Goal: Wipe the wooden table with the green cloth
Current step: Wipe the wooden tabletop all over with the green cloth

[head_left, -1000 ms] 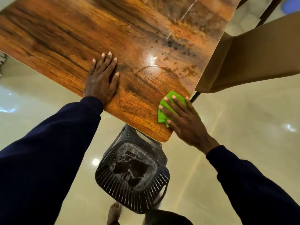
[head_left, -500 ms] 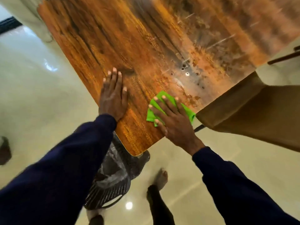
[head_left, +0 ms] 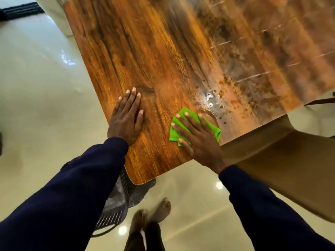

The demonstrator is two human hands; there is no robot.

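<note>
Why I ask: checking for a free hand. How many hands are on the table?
2. The left hand lies flat on the bare table; the right hand presses the cloth near its right edge.

The right hand (head_left: 199, 140) presses the green cloth (head_left: 212, 130) flat with straight, spread fingers near the wooden tabletop (head_left: 163, 60)'s corner, beside dark specks and droplets, while the left hand (head_left: 126, 120) lies flat by the edge, above a black plastic basket (head_left: 116, 209) and bare feet (head_left: 155, 212) on the glossy floor (head_left: 36, 105).
</note>
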